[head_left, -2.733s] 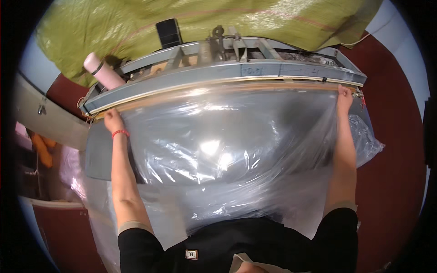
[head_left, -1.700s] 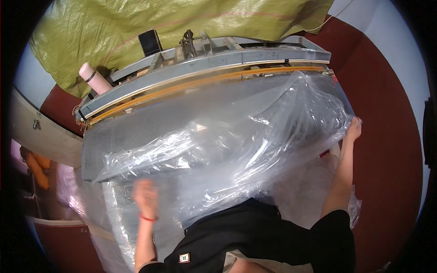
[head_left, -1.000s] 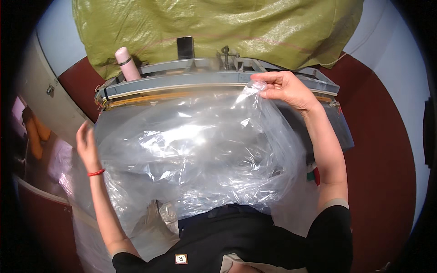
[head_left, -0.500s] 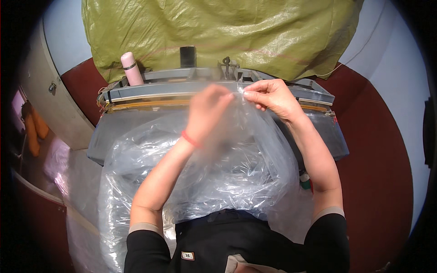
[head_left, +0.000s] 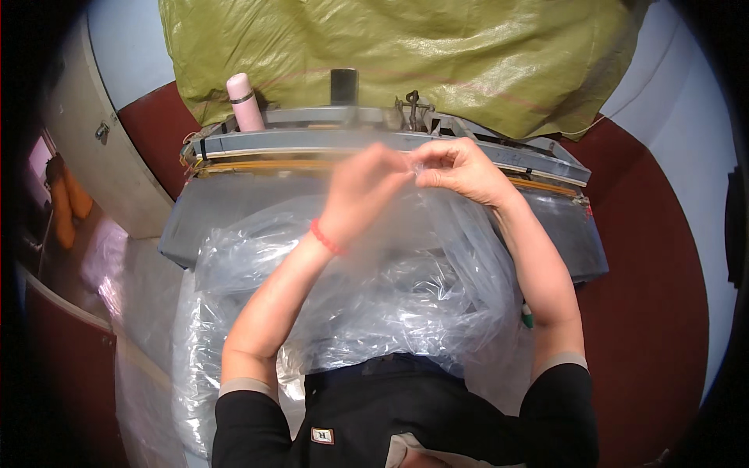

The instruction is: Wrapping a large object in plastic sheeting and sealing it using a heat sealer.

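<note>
A large heap of clear plastic film (head_left: 390, 312) lies across my lap and the near side of a grey metal machine (head_left: 312, 143). My right hand (head_left: 460, 173) pinches an edge of this film between thumb and fingers, just in front of the machine's long bar. Close against it on the left, my left hand (head_left: 367, 187) is smeared by motion, its fingertips near the same edge of film. Whether the left fingers grip the film is too blurred to see. A red bead bracelet (head_left: 326, 237) circles my left wrist.
A pink bottle (head_left: 245, 103) and a dark phone (head_left: 344, 86) stand on the machine's far side, near a metal clamp (head_left: 412, 109). Behind hangs an olive-green sheet (head_left: 406, 47). A door (head_left: 101, 117) is at the left, and more film (head_left: 105, 257) lies beyond it.
My right hand has shifted slightly lower against the machine, still pinching the film. My left hand has come closer to it. The whole view has shifted a little, moving the machine rightward.
</note>
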Demonstrator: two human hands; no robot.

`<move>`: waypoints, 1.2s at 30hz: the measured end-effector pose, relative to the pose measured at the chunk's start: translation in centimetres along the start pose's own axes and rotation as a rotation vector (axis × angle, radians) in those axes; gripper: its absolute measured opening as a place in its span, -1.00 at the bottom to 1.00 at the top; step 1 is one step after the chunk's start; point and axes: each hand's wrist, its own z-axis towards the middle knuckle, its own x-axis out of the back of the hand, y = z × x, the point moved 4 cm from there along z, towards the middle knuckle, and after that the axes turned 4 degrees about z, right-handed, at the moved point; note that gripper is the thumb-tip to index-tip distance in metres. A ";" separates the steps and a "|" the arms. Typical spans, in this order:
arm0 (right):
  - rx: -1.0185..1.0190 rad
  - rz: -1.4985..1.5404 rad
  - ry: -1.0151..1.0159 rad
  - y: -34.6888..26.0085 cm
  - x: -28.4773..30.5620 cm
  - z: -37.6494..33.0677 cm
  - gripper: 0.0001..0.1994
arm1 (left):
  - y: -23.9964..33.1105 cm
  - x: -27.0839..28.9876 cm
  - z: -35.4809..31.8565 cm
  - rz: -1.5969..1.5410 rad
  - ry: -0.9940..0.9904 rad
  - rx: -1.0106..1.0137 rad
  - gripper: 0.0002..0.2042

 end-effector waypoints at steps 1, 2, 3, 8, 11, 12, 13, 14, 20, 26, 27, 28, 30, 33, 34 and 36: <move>-0.003 0.000 0.002 0.6 0.2 0.0 -0.80 | 0.2 -0.1 0.2 -0.003 -0.001 0.002 -0.89; 0.100 0.003 -0.004 0.7 0.3 -0.1 -0.81 | 0.8 -0.1 0.5 0.060 0.059 -0.063 -0.88; 0.207 0.009 -0.018 0.6 0.2 0.0 -0.83 | 1.2 0.3 0.6 0.131 0.125 -0.128 -0.86; 0.127 0.273 0.239 2.9 1.6 -0.7 -0.92 | -0.8 1.6 -0.5 -0.249 -0.495 0.334 -0.80; 0.135 0.213 0.639 6.4 7.5 -4.8 -0.88 | 0.4 2.5 -3.1 -0.299 -0.877 0.488 -0.84; 0.090 0.090 0.781 9.1 11.1 -7.4 -0.82 | -0.2 3.4 -4.9 -0.319 -0.943 0.557 -0.84; -0.006 -0.032 0.973 10.5 13.7 -10.6 -0.78 | -0.8 4.4 -7.0 -0.337 -1.004 0.631 -0.85; -0.062 -0.102 1.181 11.4 15.9 -14.9 -0.73 | -1.2 5.3 -9.2 -0.351 -1.047 0.714 -0.85; -0.280 -0.351 1.720 16.7 25.9 -54.0 -0.71 | -5.3 12.5 -25.2 -0.093 -1.230 1.172 -0.86; -0.402 -0.600 1.882 13.0 25.9 -69.7 -0.66 | -11.6 36.3 -32.6 1.010 -1.514 1.323 -0.76; -0.481 -0.637 1.701 12.7 26.3 -67.2 -0.66 | -10.9 40.6 -30.5 1.000 -1.282 1.599 -0.80; -0.554 -0.674 1.524 12.1 26.4 -64.4 -0.65 | -9.7 42.5 -25.4 1.202 -1.251 1.400 -0.80; -0.569 -0.711 1.358 12.5 26.9 -56.7 -0.65 | -6.8 46.7 -15.9 1.690 -0.585 1.026 -0.81; -0.454 -0.531 1.397 14.9 29.9 -49.8 -0.66 | 0.2 39.7 -6.5 1.954 0.556 -0.199 -0.83; -0.402 -0.591 1.455 15.0 31.7 -50.6 -0.65 | -2.6 36.8 -6.1 1.634 0.714 -0.153 -0.85; -0.410 -0.664 1.588 15.9 31.4 -46.5 -0.63 | -8.8 31.6 -6.4 1.254 0.673 0.071 -0.87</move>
